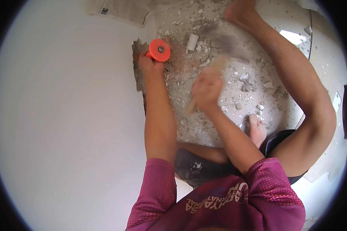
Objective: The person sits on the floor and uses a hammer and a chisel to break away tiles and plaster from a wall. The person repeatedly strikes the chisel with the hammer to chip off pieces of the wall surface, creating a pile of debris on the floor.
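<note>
Hammer (219,64) and hand chisel (159,50) fill your two hands. Your right hand (207,87) is closed around the hammer's pale handle, over the debris-strewn floor; its dark head is too blurred to make out clearly, and stands well apart from the chisel. Your left hand (150,64) is wrapped around the chisel just behind its round orange guard, beside the broken patch (138,77) at the edge of the white wall (73,115); you cannot tell whether the tip touches it. Near the guard lies a short white tube (192,42) among rubble (246,87).
</note>
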A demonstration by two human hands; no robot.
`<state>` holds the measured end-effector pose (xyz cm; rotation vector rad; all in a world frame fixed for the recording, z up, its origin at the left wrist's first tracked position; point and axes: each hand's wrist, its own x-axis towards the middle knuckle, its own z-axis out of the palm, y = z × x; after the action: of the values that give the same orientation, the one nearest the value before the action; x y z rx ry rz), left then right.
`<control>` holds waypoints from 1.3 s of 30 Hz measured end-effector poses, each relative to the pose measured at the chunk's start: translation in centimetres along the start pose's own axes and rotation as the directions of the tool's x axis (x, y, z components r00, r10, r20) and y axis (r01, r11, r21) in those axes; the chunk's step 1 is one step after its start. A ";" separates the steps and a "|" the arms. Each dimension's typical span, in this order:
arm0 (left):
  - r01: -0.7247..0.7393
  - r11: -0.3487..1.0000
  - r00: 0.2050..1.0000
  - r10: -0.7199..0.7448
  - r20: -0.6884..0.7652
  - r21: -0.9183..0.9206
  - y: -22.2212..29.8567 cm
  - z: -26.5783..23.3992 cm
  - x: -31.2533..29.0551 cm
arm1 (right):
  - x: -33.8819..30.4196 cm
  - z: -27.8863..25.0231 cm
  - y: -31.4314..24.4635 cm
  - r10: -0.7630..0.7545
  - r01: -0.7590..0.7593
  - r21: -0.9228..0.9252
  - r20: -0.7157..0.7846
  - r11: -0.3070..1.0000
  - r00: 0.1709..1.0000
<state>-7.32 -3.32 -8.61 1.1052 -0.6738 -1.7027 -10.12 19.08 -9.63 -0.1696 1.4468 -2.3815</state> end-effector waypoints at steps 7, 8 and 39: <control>0.056 0.995 0.997 -0.060 -0.043 -0.088 0.1 -3.1 1.6 | 5.2 -3.2 -6.0 0.461 -0.444 -0.177 0.065 0.878 0.885; 0.046 0.994 0.997 -0.052 -0.056 -0.101 0.0 -2.7 1.8 | 7.0 -3.3 -8.3 0.337 -0.335 0.081 -0.007 0.939 0.942; -0.027 0.971 0.998 0.014 0.056 0.239 0.9 -3.4 -1.2 | 4.2 -5.8 -9.0 0.346 -0.353 0.024 0.148 0.935 0.926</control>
<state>-3.73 -2.38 -8.87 1.2168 -0.9412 -1.6693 -17.68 26.22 -4.79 -0.0584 1.2331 -2.0688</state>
